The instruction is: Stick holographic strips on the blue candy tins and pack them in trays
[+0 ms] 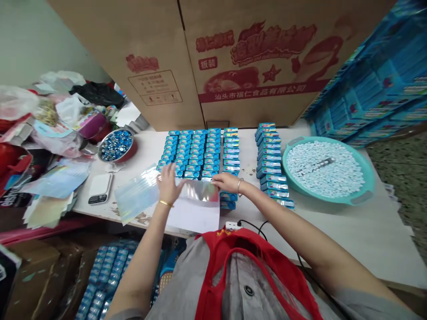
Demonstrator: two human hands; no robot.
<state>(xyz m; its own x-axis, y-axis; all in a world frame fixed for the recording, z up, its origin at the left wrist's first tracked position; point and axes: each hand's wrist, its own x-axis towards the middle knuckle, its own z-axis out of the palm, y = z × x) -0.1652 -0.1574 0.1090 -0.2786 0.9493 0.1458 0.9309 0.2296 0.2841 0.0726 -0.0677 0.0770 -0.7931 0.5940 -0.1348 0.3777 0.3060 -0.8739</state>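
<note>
Head view: one person at a table (333,231), seen from above, with both arms reaching forward.

Left grip (168,186): the fingers are spread and press flat on a shiny holographic foil sheet (137,194). A gold bracelet (166,203) is on the wrist.

Right grip (227,182): the fingers lie close together at the far edge of a silver foil piece (200,190). I cannot tell if they pinch it.

Foil place: the sheets lie on the table, partly over a white paper (196,214), just in front of the blue tins.

Blue tins: small tins (195,151) stand in tight rows beyond the hands, and a second line of tins (268,164) is to the right.

Right side: a teal round basin (368,186) full of white candies (325,171) sits on the table.

Left side: a steel bowl (116,144) holds blue pieces, beside a white power bank (100,189) and loose papers (50,186).

Behind: a large cardboard carton (253,58) stands against the table.
</note>
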